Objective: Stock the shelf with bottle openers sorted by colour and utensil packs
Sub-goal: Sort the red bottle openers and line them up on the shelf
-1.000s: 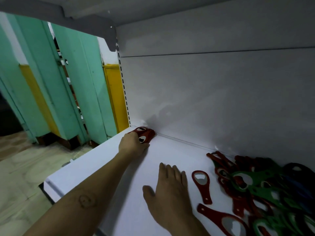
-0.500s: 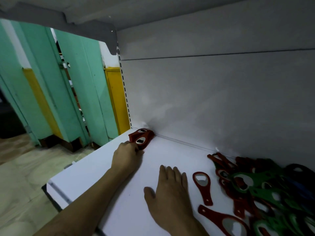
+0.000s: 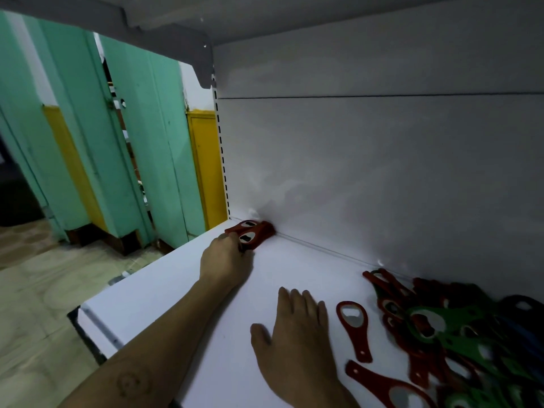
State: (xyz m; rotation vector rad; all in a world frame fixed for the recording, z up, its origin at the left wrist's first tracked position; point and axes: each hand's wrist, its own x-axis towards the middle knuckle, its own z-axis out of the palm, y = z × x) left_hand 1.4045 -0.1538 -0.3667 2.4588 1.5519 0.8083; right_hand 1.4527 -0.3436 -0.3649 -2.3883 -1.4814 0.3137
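- Red stack (image 3: 255, 232): a small bunch of red bottle openers in the shelf's (image 3: 164, 295) back-left corner, far end against the back wall (image 3: 382, 172).
- Left grip (image 3: 226, 262): fingers curled in against the near end of the red stack, touching it. The fingertips are hidden behind the knuckles, so I cannot tell whether I am pinching an opener or only nudging the bunch square.
- Right grip (image 3: 297, 331): fingers straight and together, palm flat on the bare shelf at mid-depth, holding nothing.
- Loose red opener (image 3: 353, 328): flat on the shelf just right of my right grip, apart from it. Long axis runs roughly front to back, round head toward the back wall, narrow handle toward the front edge.
- Second red opener (image 3: 385, 388): nearer the front edge, lying on a slant, handle end pointing toward my right wrist.
- Mixed pile (image 3: 459, 337): red, green and some darker openers heaped along the right end of the shelf, overlapping, reaching up to the back wall. No utensil packs in view.
- Judgement: red sorting is under way, with most stock unsorted in the pile.
- Key relation: the next red piece lies to the right of the right grip and well apart from the left one. The right is plainly nearer. Its handle faces the front edge, so a pinch from the side at the handle looks simplest, then a carry leftward to the corner.
- Risk: the thin flat opener may slide on the smooth shelf before it lifts.
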